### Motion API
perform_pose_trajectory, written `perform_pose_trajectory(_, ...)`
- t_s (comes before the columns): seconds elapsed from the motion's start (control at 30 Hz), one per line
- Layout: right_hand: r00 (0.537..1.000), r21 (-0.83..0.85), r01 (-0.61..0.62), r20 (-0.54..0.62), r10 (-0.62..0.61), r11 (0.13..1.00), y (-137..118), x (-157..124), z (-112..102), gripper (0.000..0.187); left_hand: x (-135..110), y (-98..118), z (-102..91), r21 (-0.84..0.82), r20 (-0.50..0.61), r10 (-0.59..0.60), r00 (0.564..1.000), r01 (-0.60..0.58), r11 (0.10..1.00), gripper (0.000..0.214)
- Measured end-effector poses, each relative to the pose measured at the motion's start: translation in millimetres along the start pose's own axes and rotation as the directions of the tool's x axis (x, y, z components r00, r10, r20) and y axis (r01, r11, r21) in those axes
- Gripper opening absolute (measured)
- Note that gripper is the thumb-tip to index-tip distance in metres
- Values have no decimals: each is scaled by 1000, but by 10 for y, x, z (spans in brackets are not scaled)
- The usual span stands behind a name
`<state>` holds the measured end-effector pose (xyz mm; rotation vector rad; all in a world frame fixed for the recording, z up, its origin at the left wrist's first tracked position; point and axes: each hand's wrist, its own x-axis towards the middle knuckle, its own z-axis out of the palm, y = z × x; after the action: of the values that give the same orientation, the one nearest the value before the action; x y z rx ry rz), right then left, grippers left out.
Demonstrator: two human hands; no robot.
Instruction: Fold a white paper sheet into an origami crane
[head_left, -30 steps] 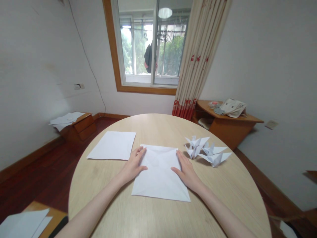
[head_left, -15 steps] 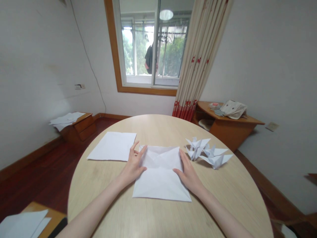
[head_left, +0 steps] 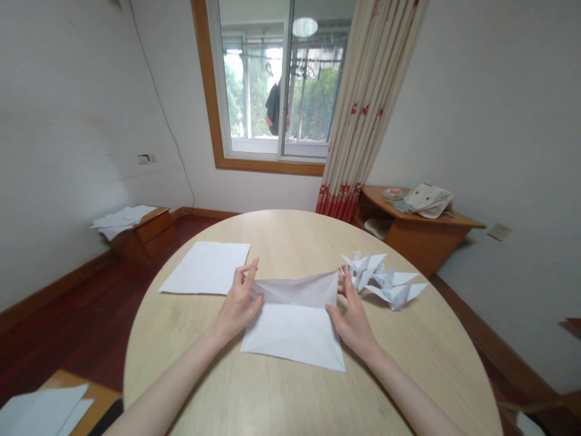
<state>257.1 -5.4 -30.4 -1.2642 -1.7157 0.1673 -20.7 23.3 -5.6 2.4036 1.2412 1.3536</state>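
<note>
A white sheet of paper lies in front of me, creased across its middle, with its far half tilted up from the table. My left hand grips the paper's left edge, thumb on the near side and fingers behind. On the opposite edge, my right hand holds the paper in the same way, its thumb by the crease and its fingers at the raised far corner. Just beyond my right fingers stand several folded paper cranes. To the left of my left hand rests a flat stack of white paper.
The round wooden table fills the middle of the view. Low cabinets stand beyond it, one at left with papers on top and one at right bearing a cloth bag. More paper lies at lower left.
The far half of the sheet has been lifted and now tilts up. Both hands have moved slightly outward, and the paper's near edge has turned a little.
</note>
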Motion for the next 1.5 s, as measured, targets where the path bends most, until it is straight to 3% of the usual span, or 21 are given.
perform_pose_trajectory(0.33,995,-68,89,-28,-91,994,-56,-6,-36,79,20,92,-106,73,-28,107,994,-105,992,34)
perform_pose_trajectory(0.5,987,-59,149,-52,-152,987,-99,16,-64,66,19,107,-132,36,-23,126,992,-125,992,24)
perform_pose_trajectory(0.8,956,31,260,-148,-253,965,-288,44,-198,15,24,134,-202,-87,21,284,959,-281,956,29)
perform_pose_trajectory(0.97,940,50,321,-134,-313,946,-347,44,-248,19,20,130,-225,-171,35,306,951,-296,940,46)
perform_pose_trajectory(1.17,928,62,367,-94,-361,928,-422,37,-270,23,-3,142,-224,-260,113,273,955,-236,936,62)
perform_pose_trajectory(1.33,903,40,429,-54,-426,903,-481,40,-264,19,-1,159,-206,-288,162,258,952,-204,936,57)
perform_pose_trajectory(1.5,895,9,446,22,-446,895,-477,51,-229,15,28,226,-209,-283,320,179,930,-87,955,37)
